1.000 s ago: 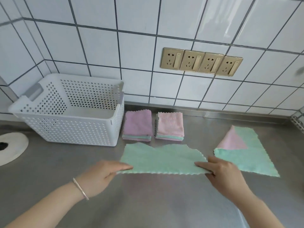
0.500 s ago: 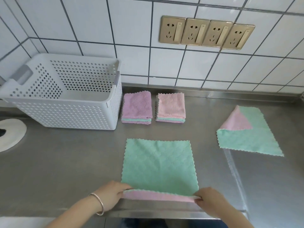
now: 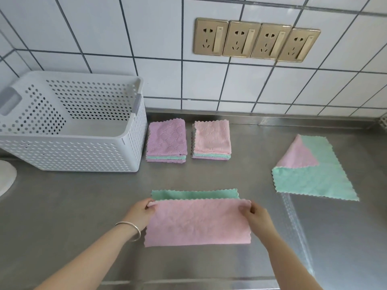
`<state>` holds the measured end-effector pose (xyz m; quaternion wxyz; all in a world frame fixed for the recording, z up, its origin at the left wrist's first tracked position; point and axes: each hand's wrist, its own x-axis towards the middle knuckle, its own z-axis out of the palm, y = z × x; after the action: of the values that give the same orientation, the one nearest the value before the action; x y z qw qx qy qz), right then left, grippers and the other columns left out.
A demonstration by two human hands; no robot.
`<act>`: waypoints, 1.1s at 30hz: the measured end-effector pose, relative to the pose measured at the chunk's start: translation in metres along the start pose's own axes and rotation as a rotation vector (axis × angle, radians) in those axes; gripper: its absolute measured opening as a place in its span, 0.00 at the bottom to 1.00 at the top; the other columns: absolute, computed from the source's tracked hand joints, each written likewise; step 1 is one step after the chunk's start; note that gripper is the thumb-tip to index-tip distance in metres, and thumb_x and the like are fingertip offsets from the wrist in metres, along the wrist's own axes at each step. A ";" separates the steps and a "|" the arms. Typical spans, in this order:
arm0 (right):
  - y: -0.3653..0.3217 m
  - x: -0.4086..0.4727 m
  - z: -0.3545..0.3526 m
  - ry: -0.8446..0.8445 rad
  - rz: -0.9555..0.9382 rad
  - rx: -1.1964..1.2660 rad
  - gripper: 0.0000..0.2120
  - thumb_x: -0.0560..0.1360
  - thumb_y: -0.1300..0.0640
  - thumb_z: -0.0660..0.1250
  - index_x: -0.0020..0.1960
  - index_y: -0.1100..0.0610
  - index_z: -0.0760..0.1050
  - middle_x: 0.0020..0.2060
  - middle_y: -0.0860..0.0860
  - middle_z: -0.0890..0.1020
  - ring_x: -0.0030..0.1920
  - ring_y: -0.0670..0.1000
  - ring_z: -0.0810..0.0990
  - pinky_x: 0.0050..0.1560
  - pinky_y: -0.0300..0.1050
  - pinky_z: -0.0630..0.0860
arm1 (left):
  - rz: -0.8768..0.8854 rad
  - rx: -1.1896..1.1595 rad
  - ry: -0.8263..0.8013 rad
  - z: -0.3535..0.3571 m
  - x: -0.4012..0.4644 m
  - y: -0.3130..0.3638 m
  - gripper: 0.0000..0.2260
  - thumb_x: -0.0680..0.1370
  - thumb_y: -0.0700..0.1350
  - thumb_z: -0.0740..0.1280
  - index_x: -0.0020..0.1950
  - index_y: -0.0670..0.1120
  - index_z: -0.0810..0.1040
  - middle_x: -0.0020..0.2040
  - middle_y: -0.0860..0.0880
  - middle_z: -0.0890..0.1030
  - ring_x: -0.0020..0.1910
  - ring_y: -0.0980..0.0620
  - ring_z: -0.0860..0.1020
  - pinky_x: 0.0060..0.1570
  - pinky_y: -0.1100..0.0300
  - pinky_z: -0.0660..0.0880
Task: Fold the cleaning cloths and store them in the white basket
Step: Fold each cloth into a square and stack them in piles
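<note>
Left hand [image 3: 140, 213] and right hand [image 3: 254, 214] each pinch the cloth [image 3: 196, 223] (pink up, green strip behind), apparently folded over; white basket [image 3: 88, 155] well apart.

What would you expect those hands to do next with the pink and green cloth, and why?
Probably lay the lifted pink edge onto the far green edge. The left hand and right hand pinch the cloth at its corners, and a green strip remains uncovered, so the first fold looks unfinished.
</note>
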<state>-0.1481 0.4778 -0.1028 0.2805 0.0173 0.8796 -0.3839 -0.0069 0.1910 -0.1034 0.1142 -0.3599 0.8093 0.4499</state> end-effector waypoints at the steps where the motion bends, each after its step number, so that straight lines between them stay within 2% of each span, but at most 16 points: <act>1: -0.003 0.006 0.004 0.013 0.006 0.013 0.08 0.76 0.58 0.63 0.51 0.60 0.77 0.42 0.58 0.80 0.43 0.55 0.76 0.40 0.45 0.69 | -0.017 0.015 0.028 0.002 0.007 0.000 0.06 0.77 0.40 0.60 0.45 0.47 0.76 0.38 0.43 0.79 0.33 0.48 0.70 0.34 0.59 0.64; 4: -0.008 0.020 0.013 0.045 0.022 -0.021 0.09 0.77 0.58 0.62 0.51 0.62 0.75 0.41 0.56 0.79 0.43 0.56 0.75 0.41 0.44 0.68 | -0.068 0.023 0.095 0.007 0.024 0.002 0.08 0.77 0.40 0.60 0.49 0.43 0.78 0.48 0.37 0.81 0.39 0.44 0.74 0.38 0.59 0.64; 8: -0.010 0.029 0.019 0.065 0.024 -0.104 0.09 0.78 0.57 0.59 0.51 0.62 0.73 0.40 0.54 0.76 0.43 0.56 0.72 0.42 0.44 0.65 | -0.117 0.191 0.113 0.010 0.040 0.007 0.08 0.76 0.40 0.58 0.45 0.44 0.76 0.50 0.37 0.81 0.50 0.38 0.77 0.40 0.58 0.66; 12: -0.012 0.038 0.020 0.060 0.012 -0.173 0.06 0.78 0.58 0.60 0.48 0.61 0.72 0.40 0.54 0.75 0.43 0.55 0.71 0.41 0.44 0.63 | -0.160 0.259 0.091 0.012 0.047 0.007 0.10 0.76 0.39 0.57 0.48 0.42 0.78 0.55 0.39 0.80 0.54 0.39 0.76 0.47 0.57 0.71; 14: -0.013 0.040 0.022 0.070 0.008 -0.184 0.06 0.77 0.58 0.60 0.43 0.59 0.68 0.40 0.54 0.75 0.43 0.54 0.70 0.41 0.44 0.63 | -0.175 0.263 0.074 0.012 0.051 0.004 0.08 0.76 0.39 0.57 0.43 0.44 0.76 0.55 0.39 0.80 0.54 0.39 0.76 0.43 0.58 0.68; 17: -0.012 0.042 0.024 0.101 0.008 -0.194 0.06 0.77 0.58 0.61 0.42 0.58 0.67 0.43 0.58 0.78 0.43 0.55 0.71 0.41 0.43 0.63 | -0.186 0.253 0.085 0.012 0.056 0.001 0.07 0.76 0.40 0.58 0.41 0.43 0.74 0.53 0.39 0.80 0.51 0.39 0.76 0.42 0.58 0.66; 19: -0.011 0.044 0.025 0.108 0.020 -0.207 0.06 0.78 0.57 0.60 0.43 0.57 0.68 0.47 0.60 0.80 0.47 0.58 0.75 0.42 0.44 0.64 | -0.172 0.241 0.112 0.013 0.058 0.000 0.10 0.76 0.40 0.58 0.34 0.46 0.67 0.50 0.37 0.80 0.47 0.39 0.75 0.40 0.57 0.64; 21: -0.011 0.047 0.026 0.111 0.033 -0.221 0.06 0.78 0.56 0.60 0.44 0.57 0.69 0.48 0.60 0.80 0.50 0.60 0.77 0.42 0.44 0.65 | -0.157 0.258 0.130 0.014 0.059 -0.001 0.13 0.76 0.40 0.59 0.32 0.47 0.63 0.49 0.36 0.79 0.46 0.38 0.74 0.39 0.57 0.63; 25: -0.011 0.049 0.029 0.125 0.060 -0.259 0.10 0.78 0.55 0.60 0.51 0.61 0.73 0.50 0.61 0.80 0.53 0.61 0.77 0.45 0.47 0.68 | -0.162 0.278 0.125 0.016 0.064 -0.002 0.05 0.77 0.40 0.58 0.42 0.43 0.71 0.52 0.37 0.80 0.51 0.38 0.76 0.42 0.57 0.65; 30: -0.015 0.049 0.032 0.158 0.091 -0.297 0.11 0.77 0.53 0.60 0.55 0.59 0.73 0.52 0.60 0.81 0.53 0.61 0.78 0.47 0.48 0.72 | -0.155 0.373 0.182 0.019 0.064 -0.001 0.09 0.78 0.47 0.58 0.46 0.42 0.73 0.52 0.38 0.80 0.51 0.38 0.77 0.44 0.55 0.69; 33: -0.014 0.042 0.030 0.235 0.123 -0.176 0.14 0.76 0.52 0.63 0.58 0.57 0.70 0.51 0.56 0.81 0.52 0.59 0.78 0.48 0.48 0.72 | -0.160 0.399 0.297 0.022 0.058 0.003 0.12 0.76 0.52 0.62 0.50 0.43 0.73 0.49 0.39 0.80 0.49 0.37 0.78 0.43 0.53 0.72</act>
<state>-0.1727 0.4395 -0.1315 0.1991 0.0910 0.9339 -0.2828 -0.0530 0.1818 -0.1435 0.0983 -0.4552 0.8589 0.2132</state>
